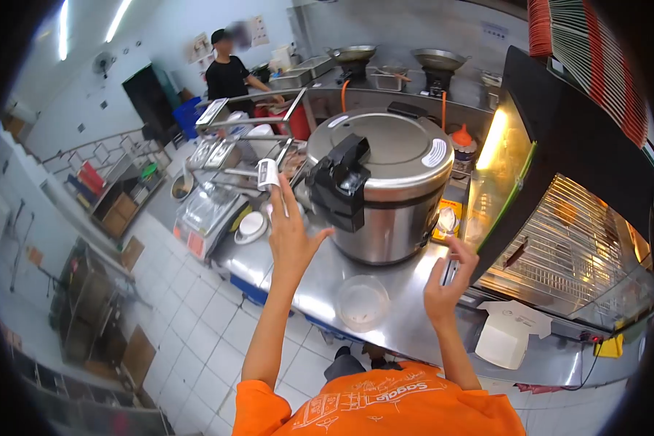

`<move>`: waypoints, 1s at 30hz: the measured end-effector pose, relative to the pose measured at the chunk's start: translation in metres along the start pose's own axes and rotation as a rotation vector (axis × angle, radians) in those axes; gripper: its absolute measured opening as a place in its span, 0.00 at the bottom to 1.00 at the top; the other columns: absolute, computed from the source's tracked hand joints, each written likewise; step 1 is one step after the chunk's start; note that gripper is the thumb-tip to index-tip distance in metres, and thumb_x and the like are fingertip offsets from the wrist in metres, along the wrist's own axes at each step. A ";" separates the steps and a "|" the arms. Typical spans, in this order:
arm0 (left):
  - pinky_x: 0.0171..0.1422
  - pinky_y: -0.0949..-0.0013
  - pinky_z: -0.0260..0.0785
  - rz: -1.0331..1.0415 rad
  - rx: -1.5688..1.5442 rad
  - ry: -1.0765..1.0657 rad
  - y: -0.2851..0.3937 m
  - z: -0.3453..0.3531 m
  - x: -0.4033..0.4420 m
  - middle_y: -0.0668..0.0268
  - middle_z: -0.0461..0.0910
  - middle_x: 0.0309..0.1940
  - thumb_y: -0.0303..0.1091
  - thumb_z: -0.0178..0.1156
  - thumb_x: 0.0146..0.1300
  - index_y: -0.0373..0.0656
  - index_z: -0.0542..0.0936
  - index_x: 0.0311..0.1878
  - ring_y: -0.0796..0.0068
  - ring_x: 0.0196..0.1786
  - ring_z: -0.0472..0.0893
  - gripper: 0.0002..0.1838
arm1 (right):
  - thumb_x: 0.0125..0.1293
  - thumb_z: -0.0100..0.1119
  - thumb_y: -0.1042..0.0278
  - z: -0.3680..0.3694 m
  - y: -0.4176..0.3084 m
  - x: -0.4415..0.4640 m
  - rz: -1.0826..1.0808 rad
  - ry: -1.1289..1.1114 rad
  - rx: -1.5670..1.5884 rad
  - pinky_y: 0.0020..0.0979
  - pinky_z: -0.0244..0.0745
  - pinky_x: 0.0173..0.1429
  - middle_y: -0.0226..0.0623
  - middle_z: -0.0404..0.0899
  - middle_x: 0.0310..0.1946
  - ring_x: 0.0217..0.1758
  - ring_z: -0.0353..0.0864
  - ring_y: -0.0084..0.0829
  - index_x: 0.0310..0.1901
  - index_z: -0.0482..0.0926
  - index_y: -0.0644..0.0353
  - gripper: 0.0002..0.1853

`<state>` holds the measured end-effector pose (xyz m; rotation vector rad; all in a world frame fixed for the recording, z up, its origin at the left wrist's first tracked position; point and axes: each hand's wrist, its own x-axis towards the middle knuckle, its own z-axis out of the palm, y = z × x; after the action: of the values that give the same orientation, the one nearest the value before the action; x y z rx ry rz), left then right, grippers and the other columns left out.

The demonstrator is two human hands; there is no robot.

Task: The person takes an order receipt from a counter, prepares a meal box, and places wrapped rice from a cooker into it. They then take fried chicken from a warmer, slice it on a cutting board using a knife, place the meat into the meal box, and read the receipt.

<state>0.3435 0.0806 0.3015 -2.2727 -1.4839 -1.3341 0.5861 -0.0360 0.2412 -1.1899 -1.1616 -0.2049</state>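
A white printed label (267, 174) clings to the fingertips of my left hand (292, 236), whose fingers point up and whose thumb sticks out to the right. My right hand (449, 280) is raised over the counter's right part, fingers curved and apart from the thumb, with nothing visible between them. Between and beyond my hands stands a large steel rice cooker (392, 225) with a closed lid and a black latch. A round translucent container (362, 303) sits on the steel counter (309, 291) in front of the cooker.
An open white carton (503, 340) lies at the right, below a lit glass cabinet (559, 225). Left of the cooker are a scale-like device (209, 211) and white lids (251, 225). Two woks (440, 58) stand at the back. A person in black (227, 76) stands at the far left counter.
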 end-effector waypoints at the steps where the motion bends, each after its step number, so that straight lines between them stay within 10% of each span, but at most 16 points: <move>1: 0.67 0.43 0.63 0.075 0.023 -0.005 -0.018 0.017 0.009 0.44 0.54 0.73 0.47 0.82 0.35 0.40 0.46 0.79 0.41 0.69 0.64 0.71 | 0.59 0.51 0.84 0.009 0.001 0.001 -0.017 -0.012 -0.032 0.35 0.68 0.55 0.43 0.75 0.53 0.55 0.71 0.38 0.57 0.72 0.64 0.22; 8: 0.71 0.21 0.42 0.579 -0.094 0.050 -0.105 0.066 0.074 0.52 0.61 0.72 0.69 0.73 0.33 0.36 0.62 0.73 0.42 0.73 0.61 0.67 | 0.61 0.48 0.86 0.040 0.015 -0.017 0.154 0.091 -0.219 0.30 0.68 0.52 0.41 0.76 0.51 0.53 0.74 0.31 0.62 0.70 0.62 0.25; 15: 0.71 0.50 0.62 0.683 -0.168 0.389 -0.084 0.043 0.164 0.47 0.63 0.71 0.64 0.80 0.27 0.31 0.60 0.74 0.43 0.68 0.69 0.71 | 0.64 0.46 0.84 0.048 0.014 -0.029 0.296 0.277 -0.382 0.29 0.67 0.52 0.39 0.75 0.49 0.52 0.74 0.30 0.63 0.69 0.62 0.24; 19: 0.65 0.52 0.66 0.764 -0.422 0.570 -0.026 0.039 0.266 0.55 0.76 0.62 0.49 0.81 0.38 0.39 0.73 0.68 0.50 0.63 0.72 0.51 | 0.63 0.48 0.86 0.054 -0.001 -0.016 0.274 0.279 -0.487 0.30 0.68 0.50 0.39 0.80 0.40 0.46 0.75 0.29 0.54 0.76 0.65 0.18; 22: 0.63 0.51 0.65 0.843 -0.375 0.708 -0.009 0.066 0.323 0.67 0.84 0.50 0.56 0.71 0.53 0.48 0.83 0.58 0.58 0.58 0.77 0.32 | 0.65 0.49 0.85 0.055 -0.004 0.012 0.221 0.197 -0.465 0.30 0.70 0.48 0.39 0.80 0.38 0.41 0.78 0.30 0.49 0.78 0.65 0.14; 30: 0.61 0.63 0.70 0.978 -0.784 0.379 0.033 0.083 0.419 0.48 0.84 0.48 0.34 0.64 0.65 0.35 0.84 0.49 0.53 0.53 0.83 0.15 | 0.62 0.53 0.77 0.172 0.008 0.173 0.327 -0.665 -0.114 0.33 0.78 0.45 0.42 0.82 0.32 0.39 0.87 0.37 0.50 0.74 0.66 0.14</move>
<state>0.4748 0.3932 0.5628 -2.3052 0.3743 -1.9179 0.5679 0.1778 0.3576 -1.5898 -1.5084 0.4102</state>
